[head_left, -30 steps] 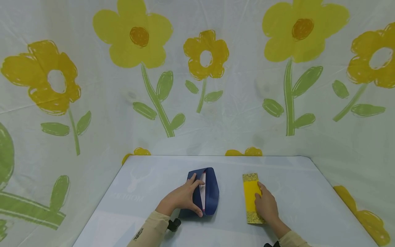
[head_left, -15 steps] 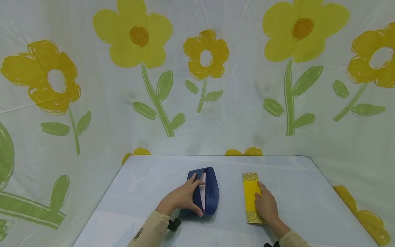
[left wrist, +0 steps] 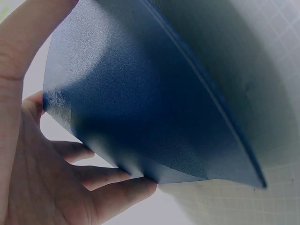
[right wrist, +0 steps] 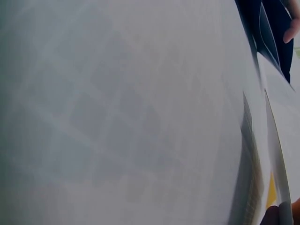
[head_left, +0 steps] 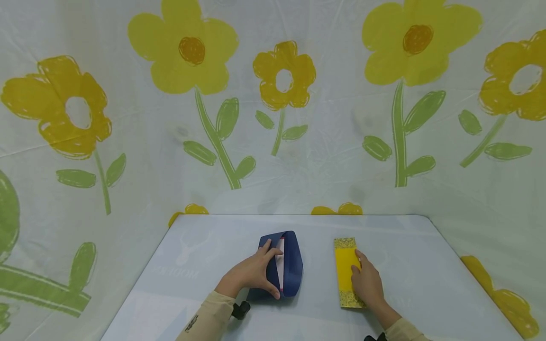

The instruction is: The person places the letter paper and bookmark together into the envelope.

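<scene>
In the head view, my left hand (head_left: 256, 271) grips a dark blue envelope (head_left: 293, 267) between thumb and fingers. The envelope's mouth gapes towards the right with its flap spread out, and a white sheet with pink edges (head_left: 280, 272) shows inside. From the left wrist, the blue side of the envelope (left wrist: 126, 103) bows outward and the fingertips press along its edge. My right hand (head_left: 369, 283) pinches a yellow card (head_left: 346, 269) by its right edge; both ends have a speckled gold band. Edge-on, the thin card (right wrist: 277, 150) stands over its shadow in the right wrist view.
Both hands work above a white table (head_left: 317, 312) with faint printed lettering. A white curtain with yellow flowers (head_left: 332, 118) hangs behind and at both sides. Black wrist cameras (head_left: 241, 310) sit under the beige sleeves (head_left: 209, 315).
The yellow card and right hand have shifted very slightly left and away from me. The left hand and the envelope stay where they were.
</scene>
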A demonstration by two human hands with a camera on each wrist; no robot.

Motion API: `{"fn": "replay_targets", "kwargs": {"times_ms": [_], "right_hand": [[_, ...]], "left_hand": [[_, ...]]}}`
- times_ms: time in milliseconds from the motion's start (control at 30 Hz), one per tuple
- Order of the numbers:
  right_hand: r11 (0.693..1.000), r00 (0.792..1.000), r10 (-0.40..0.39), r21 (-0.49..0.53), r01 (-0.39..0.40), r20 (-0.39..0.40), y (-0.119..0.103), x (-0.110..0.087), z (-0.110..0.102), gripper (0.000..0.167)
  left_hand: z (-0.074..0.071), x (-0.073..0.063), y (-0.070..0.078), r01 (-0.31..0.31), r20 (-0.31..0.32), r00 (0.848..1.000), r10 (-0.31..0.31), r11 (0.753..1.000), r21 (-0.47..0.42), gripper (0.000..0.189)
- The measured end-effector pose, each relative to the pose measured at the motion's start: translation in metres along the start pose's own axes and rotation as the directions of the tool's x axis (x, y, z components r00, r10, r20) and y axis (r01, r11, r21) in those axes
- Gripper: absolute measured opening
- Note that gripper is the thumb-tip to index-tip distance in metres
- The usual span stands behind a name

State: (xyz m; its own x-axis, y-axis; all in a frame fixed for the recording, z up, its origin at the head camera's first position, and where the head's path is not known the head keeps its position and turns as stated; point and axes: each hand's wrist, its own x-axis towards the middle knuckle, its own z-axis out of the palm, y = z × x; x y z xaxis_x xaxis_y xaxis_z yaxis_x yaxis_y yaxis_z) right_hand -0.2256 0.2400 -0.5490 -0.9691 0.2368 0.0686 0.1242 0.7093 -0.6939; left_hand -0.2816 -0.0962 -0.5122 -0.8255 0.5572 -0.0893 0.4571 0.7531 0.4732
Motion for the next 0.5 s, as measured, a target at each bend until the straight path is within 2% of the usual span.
{"fn": "replay_targets", "kwargs": {"times_ms": [500], "right_hand": [[1.000,1.000,0.006,0.021,-0.006,-0.005,-0.0056,0.0007,-0.0029,0.053]], "left_hand": [[-0.0010,-0.0003,0.0014,-0.009,0.001,1.000,0.009,1.000,0.016,0.115]]}}
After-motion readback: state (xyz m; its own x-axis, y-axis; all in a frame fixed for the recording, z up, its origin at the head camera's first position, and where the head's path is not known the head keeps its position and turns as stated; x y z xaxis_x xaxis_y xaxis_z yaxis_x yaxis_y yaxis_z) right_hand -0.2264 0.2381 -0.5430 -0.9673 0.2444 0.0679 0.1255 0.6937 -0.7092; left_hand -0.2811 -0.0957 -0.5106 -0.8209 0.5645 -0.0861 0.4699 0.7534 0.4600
